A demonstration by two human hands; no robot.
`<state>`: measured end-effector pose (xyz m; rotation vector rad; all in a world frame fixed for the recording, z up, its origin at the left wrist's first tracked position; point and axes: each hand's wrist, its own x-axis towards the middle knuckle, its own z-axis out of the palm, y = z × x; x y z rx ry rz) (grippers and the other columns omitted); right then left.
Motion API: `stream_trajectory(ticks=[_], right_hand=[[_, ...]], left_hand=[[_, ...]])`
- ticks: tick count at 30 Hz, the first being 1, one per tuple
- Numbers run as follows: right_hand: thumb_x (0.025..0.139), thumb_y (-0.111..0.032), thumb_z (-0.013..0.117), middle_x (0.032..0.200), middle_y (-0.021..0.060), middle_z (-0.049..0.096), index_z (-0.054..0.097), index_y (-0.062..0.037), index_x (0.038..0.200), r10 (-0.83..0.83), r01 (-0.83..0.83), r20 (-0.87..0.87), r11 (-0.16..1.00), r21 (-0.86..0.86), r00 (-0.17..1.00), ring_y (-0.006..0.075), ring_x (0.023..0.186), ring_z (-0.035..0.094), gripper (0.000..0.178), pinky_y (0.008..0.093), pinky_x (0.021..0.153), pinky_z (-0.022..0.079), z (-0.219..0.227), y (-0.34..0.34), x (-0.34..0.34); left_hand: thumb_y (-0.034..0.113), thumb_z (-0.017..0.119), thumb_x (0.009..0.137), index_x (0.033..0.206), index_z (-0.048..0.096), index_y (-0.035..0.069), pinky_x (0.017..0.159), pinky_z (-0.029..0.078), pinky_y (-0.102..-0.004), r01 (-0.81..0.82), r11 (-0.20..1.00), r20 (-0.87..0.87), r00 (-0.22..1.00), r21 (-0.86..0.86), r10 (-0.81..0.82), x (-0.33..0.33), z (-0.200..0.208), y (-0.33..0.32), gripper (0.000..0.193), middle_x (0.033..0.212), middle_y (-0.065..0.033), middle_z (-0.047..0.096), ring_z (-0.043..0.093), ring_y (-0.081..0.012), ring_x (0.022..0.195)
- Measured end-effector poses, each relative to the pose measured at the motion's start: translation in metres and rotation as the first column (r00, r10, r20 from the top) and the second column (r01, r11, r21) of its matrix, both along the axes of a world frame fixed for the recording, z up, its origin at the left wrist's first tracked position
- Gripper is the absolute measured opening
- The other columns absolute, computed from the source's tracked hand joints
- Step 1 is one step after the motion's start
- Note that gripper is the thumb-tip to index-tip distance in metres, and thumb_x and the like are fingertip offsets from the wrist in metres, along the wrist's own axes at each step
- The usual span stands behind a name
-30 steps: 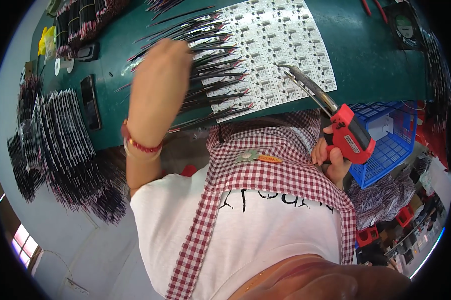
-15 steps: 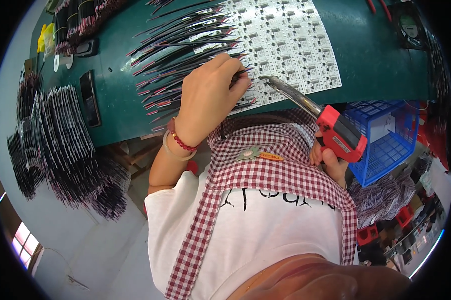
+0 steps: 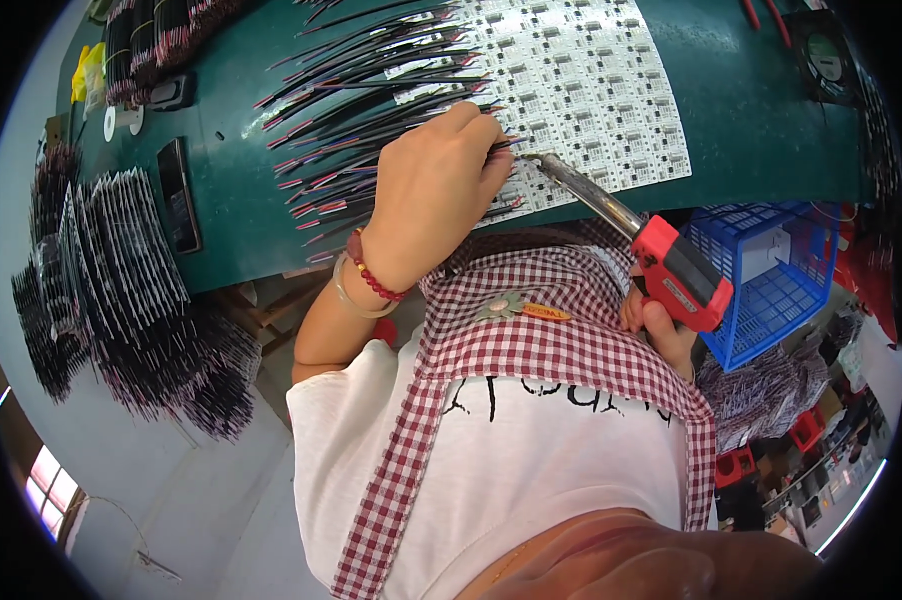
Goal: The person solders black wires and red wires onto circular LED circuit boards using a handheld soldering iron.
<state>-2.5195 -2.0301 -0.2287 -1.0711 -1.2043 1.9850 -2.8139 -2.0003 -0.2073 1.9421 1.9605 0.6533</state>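
A green worktable (image 3: 761, 140) spans the far side of the scene before you, with a white sheet of circuit boards (image 3: 596, 85) lying flat on it at the centre. To the right, just off the table's near edge, sits a blue plastic basket (image 3: 776, 305); at the left, a large bundle of dark wires (image 3: 136, 260) lies beside a black phone (image 3: 178, 195). Rows of loose wires (image 3: 341, 105) reach from the sheet's left part out over the tabletop.

Your left hand (image 3: 436, 195) is above the near rows, thumb and forefinger brought together on a thin dark wire (image 3: 503, 145). The wire's short end pokes out to the right of your fingertips, over the sheet; the rest is hidden by your hand. Your right hand (image 3: 663, 325), near the basket and in front of your checked apron (image 3: 561, 355), is wrapped around the handle of a red-and-black soldering gun (image 3: 683, 275), its metal barrel slanting far and left. The gun's dark tip (image 3: 533, 158) is just right of the pinched wire end, above the sheet; whether the two touch, you cannot tell from here.
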Motion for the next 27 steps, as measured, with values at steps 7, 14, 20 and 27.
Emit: stream_trajectory(ticks=[7,14,20,27], right_hand=[[0.086,-0.028,0.062,0.063,0.0052,0.046,0.041,0.0070,0.119,-0.029,0.030,-0.054,1.000,0.002,0.998,0.0123,0.053,0.044,0.053,0.0271,0.052,0.041,-0.0007,-0.0014,-0.0003],[0.086,-0.028,0.061,0.061,0.0052,0.045,0.039,0.0079,0.120,-0.014,0.016,-0.046,0.999,0.036,0.999,0.0114,0.051,0.044,0.054,0.0259,0.050,0.040,0.0025,0.0020,0.0017],[0.089,-0.016,0.057,0.069,0.0041,0.050,0.042,0.0051,0.123,-0.007,0.002,-0.112,0.999,-0.043,0.994,0.0106,0.058,0.047,0.043,0.0262,0.056,0.042,-0.0046,-0.0008,0.0051],[0.087,-0.026,0.059,0.063,0.0057,0.046,0.041,0.0063,0.118,-0.018,0.017,0.033,1.000,0.017,0.999,0.0125,0.053,0.045,0.049,0.0276,0.051,0.041,-0.0059,-0.0037,0.0006]], left_hand=[[0.014,0.066,0.075,0.075,0.060,0.004,0.051,0.043,-0.0348,0.020,1.000,-0.033,0.999,-0.003,-0.020,0.0002,0.0015,0.0003,0.012,0.073,-0.0074,0.056,0.056,-0.0265,0.058],[0.014,0.063,0.076,0.075,0.058,0.004,0.057,0.048,-0.0362,0.042,0.997,-0.092,0.995,-0.068,-0.048,0.0011,0.0070,0.0012,0.012,0.075,-0.0088,0.056,0.059,-0.0269,0.069],[0.014,0.064,0.076,0.076,0.058,0.004,0.058,0.047,-0.0361,0.022,0.997,-0.057,0.998,-0.075,-0.026,0.0017,0.0058,-0.0007,0.012,0.076,-0.0089,0.056,0.059,-0.0271,0.069],[0.015,0.066,0.075,0.076,0.059,0.004,0.055,0.045,-0.0354,0.022,0.999,-0.065,0.998,-0.033,-0.024,0.0025,0.0036,-0.0005,0.012,0.075,-0.0081,0.056,0.058,-0.0267,0.064]])
